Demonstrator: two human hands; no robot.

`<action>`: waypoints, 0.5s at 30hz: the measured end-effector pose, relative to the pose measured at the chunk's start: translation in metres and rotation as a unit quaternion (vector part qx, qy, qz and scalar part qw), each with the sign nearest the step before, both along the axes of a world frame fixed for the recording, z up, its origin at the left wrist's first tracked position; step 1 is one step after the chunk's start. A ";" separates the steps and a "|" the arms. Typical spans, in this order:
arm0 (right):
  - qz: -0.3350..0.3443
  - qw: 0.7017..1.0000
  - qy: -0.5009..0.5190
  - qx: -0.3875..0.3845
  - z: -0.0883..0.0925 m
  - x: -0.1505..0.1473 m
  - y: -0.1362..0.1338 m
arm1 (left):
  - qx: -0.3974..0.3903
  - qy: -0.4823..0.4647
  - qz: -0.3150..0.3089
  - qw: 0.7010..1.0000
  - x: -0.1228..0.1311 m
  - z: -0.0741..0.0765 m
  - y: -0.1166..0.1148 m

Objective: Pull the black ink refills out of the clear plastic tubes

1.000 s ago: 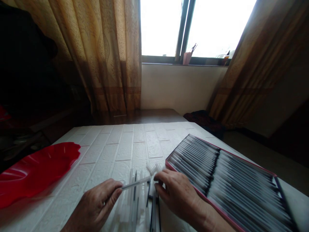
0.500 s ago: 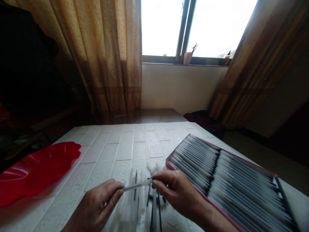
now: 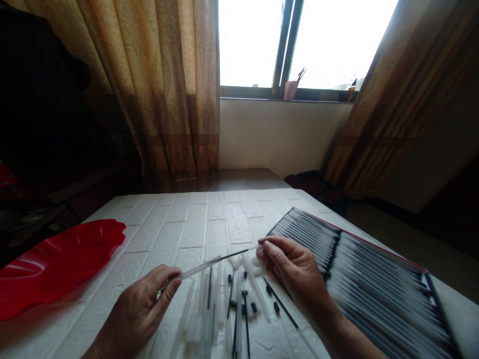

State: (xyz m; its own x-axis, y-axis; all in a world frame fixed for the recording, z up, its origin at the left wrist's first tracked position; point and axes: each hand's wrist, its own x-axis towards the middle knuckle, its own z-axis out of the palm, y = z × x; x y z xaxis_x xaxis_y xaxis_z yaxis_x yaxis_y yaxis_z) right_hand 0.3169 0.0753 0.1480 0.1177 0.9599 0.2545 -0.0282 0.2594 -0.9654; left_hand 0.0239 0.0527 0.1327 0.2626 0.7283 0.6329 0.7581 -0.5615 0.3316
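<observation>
My left hand (image 3: 140,306) pinches one end of a translucent white pen barrel (image 3: 200,268) between thumb and fingers. A thin pen refill (image 3: 235,254) with a dark stretch sticks out of the barrel's other end. The refill's far end is pinched in my right hand (image 3: 299,271), whose fingertips hide its tip. Below the hands, loose clear pen barrels (image 3: 193,311), dark refills (image 3: 247,324) and small black plugs (image 3: 254,307) lie scattered on the white table. A few pale caps or tubes lie near my right fingertips, too blurred to name.
To the right, a red-edged box (image 3: 389,294) holds rows of pens or pen parts. A red scalloped tray (image 3: 63,264) sits at the left on the brick-patterned table cover (image 3: 194,222). A pink cup (image 3: 290,90) stands on the windowsill.
My right hand has moved away to the right and up, and a length of refill now shows between it and the barrel. My left hand has shifted slightly left and up with the barrel.
</observation>
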 end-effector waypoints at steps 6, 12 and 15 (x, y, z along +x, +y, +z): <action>-0.110 0.988 0.011 0.105 0.004 0.005 -0.004 | 0.008 -0.019 0.071 0.997 -0.007 0.001 0.007; -0.036 0.867 -0.363 0.339 0.004 -0.007 -0.019 | 0.000 -0.037 0.092 0.995 -0.008 -0.004 0.008; 0.019 0.797 -0.478 0.369 0.002 -0.015 -0.025 | -0.010 -0.040 0.087 0.995 -0.007 -0.006 0.007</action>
State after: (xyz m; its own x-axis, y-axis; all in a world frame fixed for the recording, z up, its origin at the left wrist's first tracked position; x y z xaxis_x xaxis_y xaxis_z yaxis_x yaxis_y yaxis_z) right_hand 0.3015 0.0504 0.1503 -0.4935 0.5049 0.7081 0.6070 0.7831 -0.1353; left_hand 0.0167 0.0600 0.1270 0.0821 0.7711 0.6314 0.8140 -0.4174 0.4040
